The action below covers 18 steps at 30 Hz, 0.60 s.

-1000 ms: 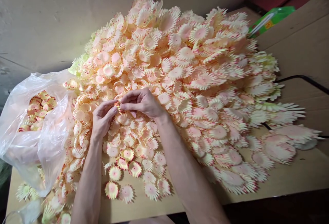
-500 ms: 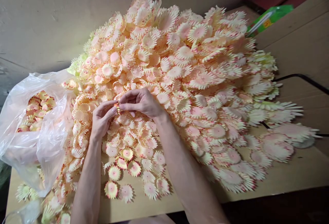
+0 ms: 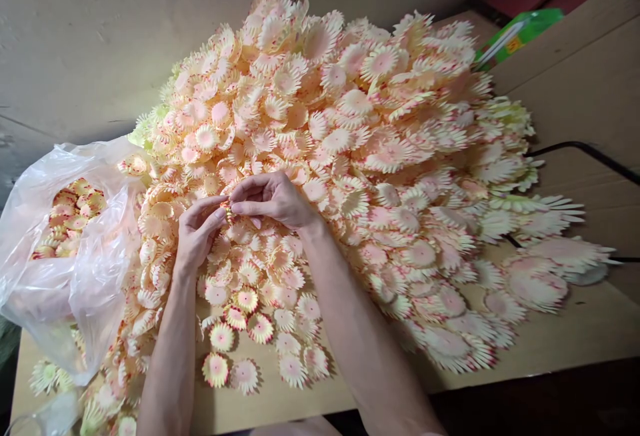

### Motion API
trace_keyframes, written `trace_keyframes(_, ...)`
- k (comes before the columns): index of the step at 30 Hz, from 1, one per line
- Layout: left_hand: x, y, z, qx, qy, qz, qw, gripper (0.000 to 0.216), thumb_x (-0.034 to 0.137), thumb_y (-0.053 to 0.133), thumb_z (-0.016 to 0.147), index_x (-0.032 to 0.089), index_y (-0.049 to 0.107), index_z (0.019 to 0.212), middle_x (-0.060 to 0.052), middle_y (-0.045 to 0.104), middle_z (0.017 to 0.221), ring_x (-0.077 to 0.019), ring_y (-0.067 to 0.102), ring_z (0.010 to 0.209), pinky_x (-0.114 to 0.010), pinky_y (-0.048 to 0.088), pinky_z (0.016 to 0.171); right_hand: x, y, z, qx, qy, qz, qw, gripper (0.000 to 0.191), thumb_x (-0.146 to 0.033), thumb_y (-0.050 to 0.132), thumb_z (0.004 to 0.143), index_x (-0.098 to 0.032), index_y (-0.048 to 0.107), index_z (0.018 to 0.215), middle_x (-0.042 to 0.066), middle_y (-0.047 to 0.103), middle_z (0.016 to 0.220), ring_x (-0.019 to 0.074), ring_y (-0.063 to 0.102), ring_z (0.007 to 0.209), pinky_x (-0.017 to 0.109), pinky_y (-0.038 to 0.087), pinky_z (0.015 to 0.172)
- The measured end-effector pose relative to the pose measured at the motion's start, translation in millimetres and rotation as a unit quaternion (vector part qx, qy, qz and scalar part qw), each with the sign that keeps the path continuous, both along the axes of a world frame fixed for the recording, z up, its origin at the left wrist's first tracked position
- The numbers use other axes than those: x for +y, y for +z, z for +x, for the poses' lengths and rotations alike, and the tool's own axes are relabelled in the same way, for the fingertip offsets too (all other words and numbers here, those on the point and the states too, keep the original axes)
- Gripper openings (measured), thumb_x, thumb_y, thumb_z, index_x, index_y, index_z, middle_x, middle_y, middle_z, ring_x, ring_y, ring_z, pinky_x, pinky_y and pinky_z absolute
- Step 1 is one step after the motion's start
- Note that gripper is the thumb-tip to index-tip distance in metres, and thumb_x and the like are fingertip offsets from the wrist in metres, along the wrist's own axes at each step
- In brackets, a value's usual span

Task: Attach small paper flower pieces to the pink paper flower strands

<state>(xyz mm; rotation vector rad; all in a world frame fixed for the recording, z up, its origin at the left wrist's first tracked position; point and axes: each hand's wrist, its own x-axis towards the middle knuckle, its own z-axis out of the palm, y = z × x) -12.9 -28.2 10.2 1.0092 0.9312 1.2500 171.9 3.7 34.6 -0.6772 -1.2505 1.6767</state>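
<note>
My left hand (image 3: 199, 228) and my right hand (image 3: 275, 203) meet over the pile, thumbs and forefingers pinched together. Between the fingertips is a small flower petal piece (image 3: 229, 211), yellowish with red edges; most of it is hidden by the fingers. Around and behind the hands rises a big heap of pale pink and cream petal pieces (image 3: 337, 141), round with fringed, red-tipped edges. Below the wrists, several loose petal pieces (image 3: 215, 369) lie flat on the wooden table (image 3: 280, 408).
At the left stands a translucent plastic bag (image 3: 95, 296) with small red-edged petal pieces (image 3: 75, 213) showing in its opening. A cardboard panel (image 3: 575, 103) borders the right side, near a black cable (image 3: 585, 148). Behind the heap is a green packet (image 3: 520, 36).
Both hands keep their pinch on the small petal piece with barely any finger movement. The whole view has shifted slightly, so the heap appears a little further left.
</note>
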Motion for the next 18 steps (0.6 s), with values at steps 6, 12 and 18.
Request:
trace_keyframes(6, 0.0, 0.5, -0.1, 0.015, 0.002, 0.004, 1.0, 0.023, 0.032, 0.082, 0.073, 0.026, 0.077, 0.095, -0.001, 0.074, 0.098, -0.0079, 0.066, 0.073, -0.017, 0.055, 0.065, -0.5, 1.6, -0.2, 0.002, 0.0, -0.006, 1.0, 0.021, -0.022, 0.085, 0.066, -0.013, 0.074, 0.081, 0.001, 0.072, 0.067, 0.0087, 0.063, 0.049, 0.016, 0.046, 0.04)
trace_keyframes(12, 0.0, -0.3, -0.4, 0.026, 0.004, 0.011, 1.0, 0.023, 0.032, 0.082, 0.074, 0.026, 0.078, 0.095, -0.002, 0.074, 0.097, -0.0083, 0.065, 0.073, -0.019, 0.055, 0.065, -0.3, 0.1, 0.4, -0.002, -0.003, -0.007, 1.0, 0.022, -0.022, 0.084, 0.066, -0.012, 0.074, 0.082, 0.003, 0.073, 0.07, 0.0084, 0.062, 0.049, 0.017, 0.046, 0.04)
trace_keyframes(18, -0.4, -0.5, -1.1, 0.032, 0.0, 0.017, 0.999, 0.024, 0.034, 0.08, 0.076, 0.027, 0.078, 0.098, -0.002, 0.072, 0.103, -0.0077, 0.065, 0.077, -0.015, 0.054, 0.066, 0.6, -2.3, -0.7, -0.001, -0.004, -0.013, 1.0, 0.024, -0.023, 0.086, 0.064, -0.012, 0.07, 0.079, 0.002, 0.072, 0.069, 0.0085, 0.061, 0.051, 0.017, 0.045, 0.041)
